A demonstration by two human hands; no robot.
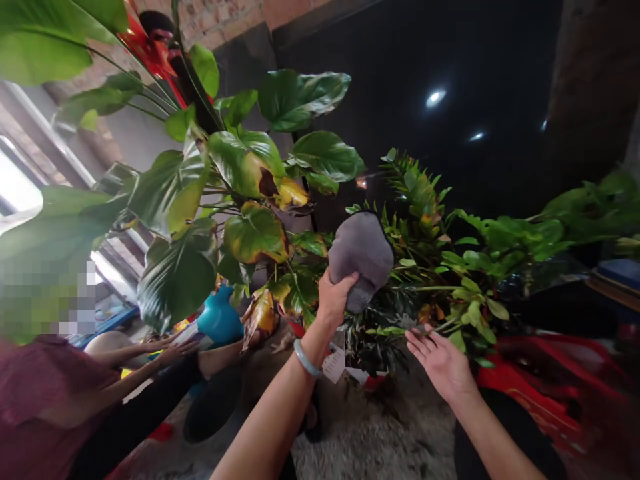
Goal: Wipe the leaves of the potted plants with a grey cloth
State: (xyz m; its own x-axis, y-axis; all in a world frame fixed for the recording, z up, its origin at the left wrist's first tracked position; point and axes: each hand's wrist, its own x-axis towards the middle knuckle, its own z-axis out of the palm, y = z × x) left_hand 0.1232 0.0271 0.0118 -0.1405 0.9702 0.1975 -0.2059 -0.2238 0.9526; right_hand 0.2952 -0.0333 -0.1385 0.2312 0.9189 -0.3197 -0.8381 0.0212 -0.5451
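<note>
Left hand gripping 1 grey cloth; right hand holding fingers loosely extended beside green leaf, contact unclear. Seemingly wiping leaves; next move probably calling for steadying 1 leaf.

A white-and-red planter stands on the grey floor.

We see the grey cloth as soft, matt and finely napped. Left of it, the large leaves look smooth and waxy, while one browned leaf seems dry and papery. Behind it, we see a glossy dark panel mirroring light; up and left, rough brick. Below it, the bracelet looks polished, the floor rough and matt.
</note>
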